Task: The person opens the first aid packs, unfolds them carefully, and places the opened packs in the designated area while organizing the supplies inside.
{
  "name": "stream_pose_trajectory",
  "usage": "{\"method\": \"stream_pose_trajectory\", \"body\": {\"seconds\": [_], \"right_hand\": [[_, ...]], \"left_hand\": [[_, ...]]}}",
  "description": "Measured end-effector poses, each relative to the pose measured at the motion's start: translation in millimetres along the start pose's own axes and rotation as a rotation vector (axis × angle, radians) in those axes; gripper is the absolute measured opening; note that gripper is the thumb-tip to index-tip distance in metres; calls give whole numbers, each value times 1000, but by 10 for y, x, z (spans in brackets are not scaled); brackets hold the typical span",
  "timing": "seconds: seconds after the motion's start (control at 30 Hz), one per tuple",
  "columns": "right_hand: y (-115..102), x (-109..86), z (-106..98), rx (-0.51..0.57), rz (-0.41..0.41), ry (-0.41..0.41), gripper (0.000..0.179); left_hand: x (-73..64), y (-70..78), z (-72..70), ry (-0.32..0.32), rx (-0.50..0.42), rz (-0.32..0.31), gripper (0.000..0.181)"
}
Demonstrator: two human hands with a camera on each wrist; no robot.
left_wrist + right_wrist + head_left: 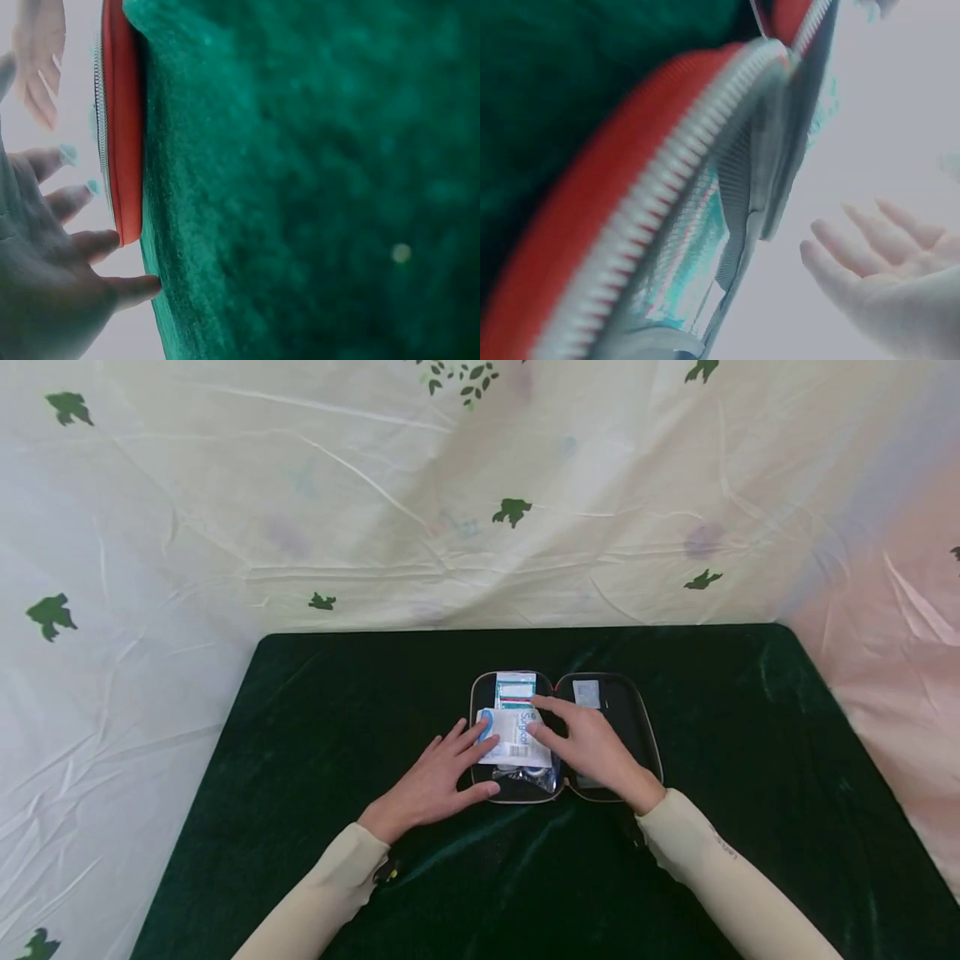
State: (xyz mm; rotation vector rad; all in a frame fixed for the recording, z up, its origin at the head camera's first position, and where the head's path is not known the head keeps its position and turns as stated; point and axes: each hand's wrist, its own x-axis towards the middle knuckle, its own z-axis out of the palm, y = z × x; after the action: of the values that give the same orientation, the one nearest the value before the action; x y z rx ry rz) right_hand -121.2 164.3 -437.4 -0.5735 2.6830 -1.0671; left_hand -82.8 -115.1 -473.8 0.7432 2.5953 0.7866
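A zippered case with a red outer shell lies unfolded on the table. In its left half, a white packet with blue print lies over the lower part of a white and teal packet. Below them is a clear plastic bag with small items inside. My left hand spreads its fingers over the white packet's left edge, thumb low by the case's near rim. From the right, my right hand reaches across the hinge, its extended thumb and finger at the packets' right edge.
Dark green cloth covers the table. The case's right half has a mesh pocket with flat packets behind it and a pale label showing. A white curtain with green leaf prints hangs behind the table.
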Motion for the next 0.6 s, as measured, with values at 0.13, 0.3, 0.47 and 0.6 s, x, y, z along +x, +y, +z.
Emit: {"method": "stream_pose_trajectory", "body": {"seconds": [0.13,0.3,0.47,0.6], "right_hand": [[0,132,-57,53,78,42,56],[-2,275,-65,93,133,51,57],[-5,372,-40,80,177,34,61],[-7,428,-21,56,200,30,63]], "left_hand": [[-6,6,1,-11,3,4,78],[-17,8,4,-14,1,8,79],[-22,9,10,-20,3,8,79],[-21,13,14,-25,1,8,79]]}}
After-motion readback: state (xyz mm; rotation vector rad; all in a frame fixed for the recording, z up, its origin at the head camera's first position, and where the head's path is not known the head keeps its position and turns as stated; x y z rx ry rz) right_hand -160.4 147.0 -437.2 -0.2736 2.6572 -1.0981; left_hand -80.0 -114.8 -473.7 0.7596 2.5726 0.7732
